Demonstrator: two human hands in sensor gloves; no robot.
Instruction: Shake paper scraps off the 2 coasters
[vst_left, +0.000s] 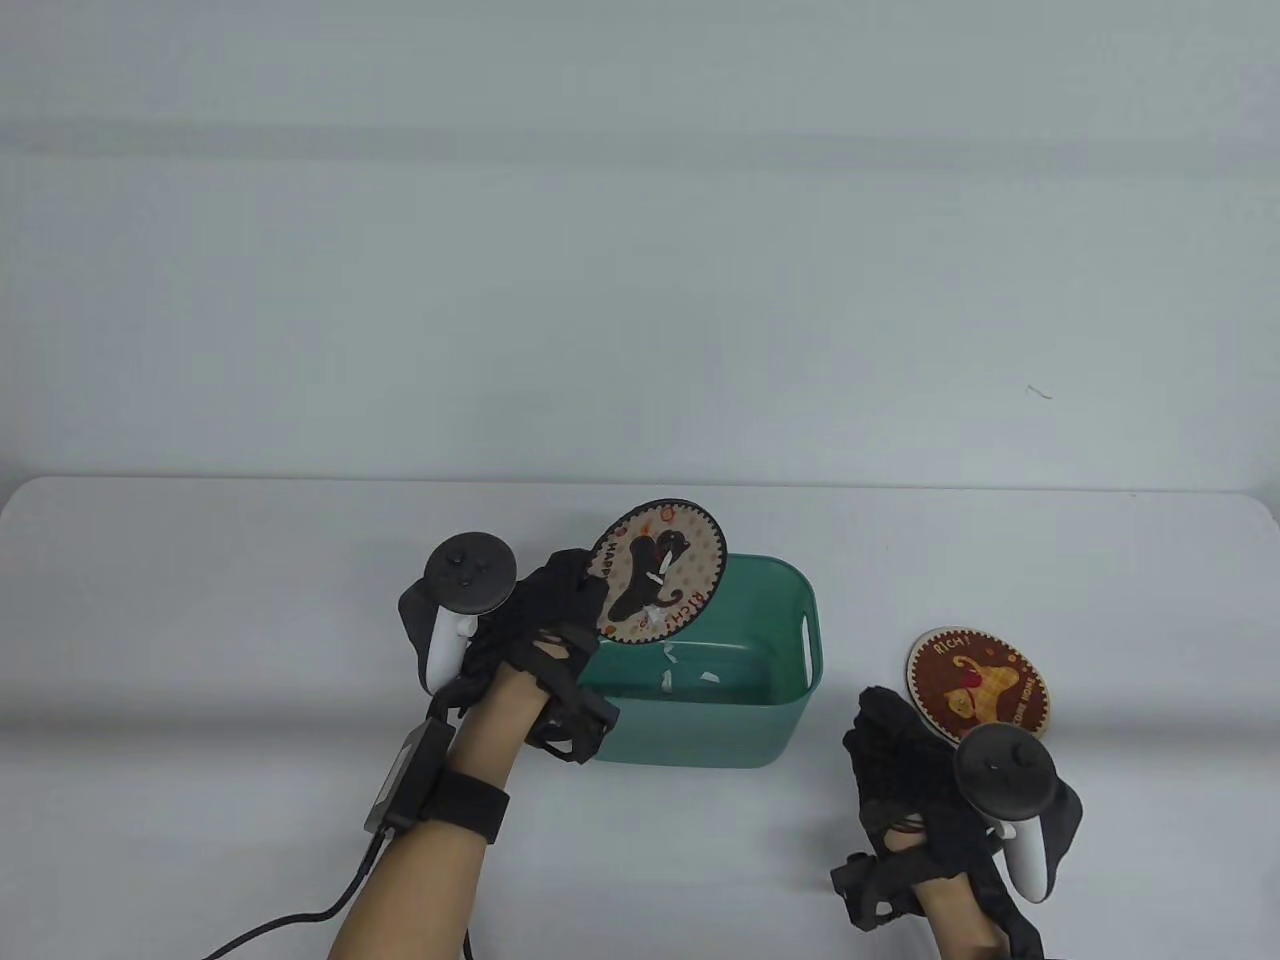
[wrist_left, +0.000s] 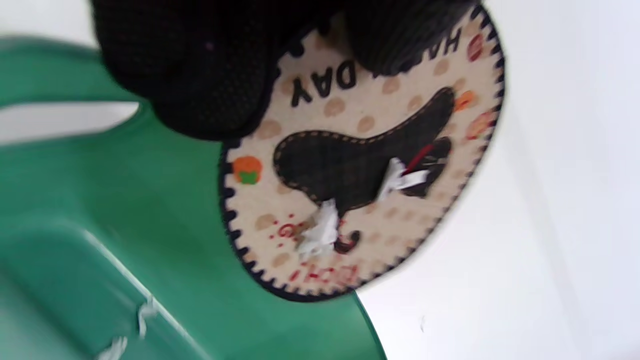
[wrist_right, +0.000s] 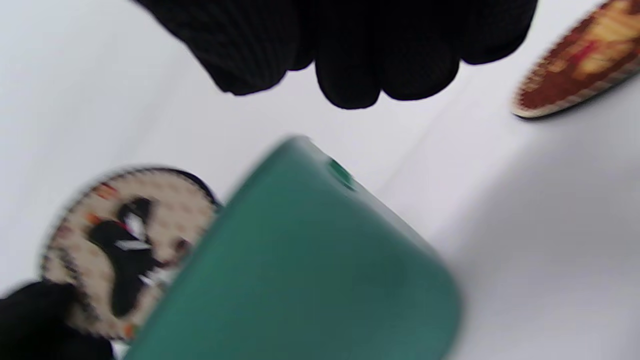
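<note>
My left hand (vst_left: 560, 600) grips a round beige coaster (vst_left: 660, 572) with a black animal print by its left edge, tilted over the green bin (vst_left: 775, 600). White paper scraps (wrist_left: 320, 232) still cling to its face, seen close in the left wrist view under my gloved fingers (wrist_left: 210, 75). More scraps (vst_left: 690, 678) lie on the bin floor. A second, red-brown coaster (vst_left: 975, 685) lies flat on the table right of the bin. My right hand (vst_left: 895, 755) hangs just beside it with fingers (wrist_right: 350, 60) loosely curled, holding nothing.
The green bin (wrist_right: 310, 270) stands mid-table with a handle slot on its right wall. The white table (vst_left: 200, 600) stretches wide to either side. A black cable (vst_left: 300, 915) trails from my left wrist toward the front edge.
</note>
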